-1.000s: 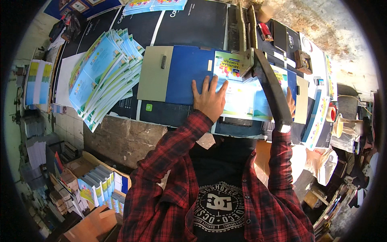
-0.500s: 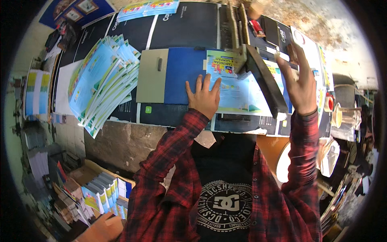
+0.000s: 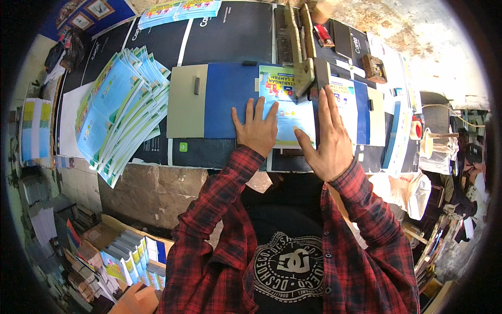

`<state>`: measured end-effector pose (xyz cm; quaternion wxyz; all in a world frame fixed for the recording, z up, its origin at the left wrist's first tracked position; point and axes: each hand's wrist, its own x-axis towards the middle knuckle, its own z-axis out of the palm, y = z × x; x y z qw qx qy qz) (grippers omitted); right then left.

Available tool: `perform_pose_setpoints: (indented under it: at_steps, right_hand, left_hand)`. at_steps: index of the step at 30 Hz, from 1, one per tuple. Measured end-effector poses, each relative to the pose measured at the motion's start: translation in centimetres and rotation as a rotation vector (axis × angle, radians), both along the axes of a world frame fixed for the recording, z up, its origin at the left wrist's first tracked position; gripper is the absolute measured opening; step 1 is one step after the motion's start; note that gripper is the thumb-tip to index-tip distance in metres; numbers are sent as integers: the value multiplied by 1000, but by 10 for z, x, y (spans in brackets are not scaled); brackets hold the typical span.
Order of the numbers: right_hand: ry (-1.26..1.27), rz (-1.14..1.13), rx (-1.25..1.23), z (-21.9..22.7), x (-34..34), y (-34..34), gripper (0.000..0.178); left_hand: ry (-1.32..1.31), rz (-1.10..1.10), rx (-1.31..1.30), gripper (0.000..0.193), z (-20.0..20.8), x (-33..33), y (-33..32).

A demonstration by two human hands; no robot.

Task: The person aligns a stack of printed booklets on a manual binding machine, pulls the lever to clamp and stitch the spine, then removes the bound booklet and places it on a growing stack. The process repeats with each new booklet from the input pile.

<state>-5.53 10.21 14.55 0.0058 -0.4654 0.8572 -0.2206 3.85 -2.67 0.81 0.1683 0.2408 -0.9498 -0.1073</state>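
Flat beside the blue board point(image 3: 222, 99), my left hand point(image 3: 256, 125) spreads its fingers over the left edge of a light-blue printed sheet point(image 3: 293, 121). My right hand point(image 3: 333, 138) is stretched out, fingers together and thumb apart. It lies along the dark lever point(image 3: 321, 73) of a wooden-and-metal press-like device point(image 3: 300, 42), hiding the lever's near end. The sheet passes below this device. To its right another printed sheet point(image 3: 351, 104) shows partly, the rest covered by my right hand. A grey-green panel point(image 3: 185, 104) with a dark metal piece point(image 3: 197, 85) adjoins the blue board.
A fanned stack of printed sheets point(image 3: 112, 112) lies at the table's left, with another stack point(image 3: 180, 11) at the back. A wooden block point(image 3: 374, 68), a red item point(image 3: 323, 35) and a tape roll point(image 3: 416, 130) lie right. A box of printed booklets point(image 3: 137, 254) stands lower left.
My right hand has come down and left from the raised position onto the lever, which has swung away from its slanting position. My left hand stays on the sheet. The view has shifted slightly.
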Motion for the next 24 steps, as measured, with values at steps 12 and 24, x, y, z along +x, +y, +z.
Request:
perform_pose_setpoints:
  at_steps: [12,24]
  right_hand:
    - [-505,178,-156,38,-44,9,65]
    - [163,-258,67,-141,-95,85,74]
  left_hand:
    - [-6,23,28,44,0,1,3]
    - [415,386,1031,44,13,-27,-23]
